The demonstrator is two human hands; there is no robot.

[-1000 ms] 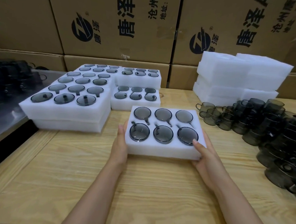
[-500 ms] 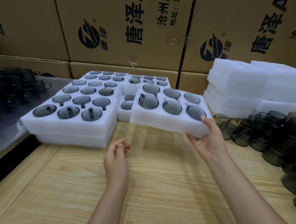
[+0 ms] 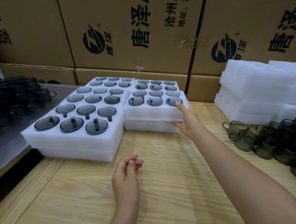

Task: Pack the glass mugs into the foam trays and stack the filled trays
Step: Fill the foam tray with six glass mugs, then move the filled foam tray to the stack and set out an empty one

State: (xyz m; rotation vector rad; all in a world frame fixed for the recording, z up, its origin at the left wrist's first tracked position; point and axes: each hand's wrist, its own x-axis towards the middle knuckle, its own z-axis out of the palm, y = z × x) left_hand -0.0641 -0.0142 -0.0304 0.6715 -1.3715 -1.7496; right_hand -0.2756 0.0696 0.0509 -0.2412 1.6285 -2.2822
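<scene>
Surface notes:
- foam trays (image 3: 154,112): white foam, matt, slightly fuzzy where cut.
- mugs (image 3: 240,130): smoked grey glass, recorded as glossy (rims catch light).
- table (image 3: 174,188): pale wood, grain noted, matt.
- cartons (image 3: 130,27): brown cardboard, matt.
- tape (image 3: 188,41): clear, shiny.
- bench (image 3: 6,148): dull metal.

White foam tray (image 3: 152,112), six smoky glass mugs (image 3: 154,101) seated in its wells, lies on a second tray (image 3: 148,126) toward the bench's (image 3: 174,188) far edge; my right hand (image 3: 188,120) pinches its right end. Loose mugs (image 3: 253,140) crowd the right edge.
</scene>
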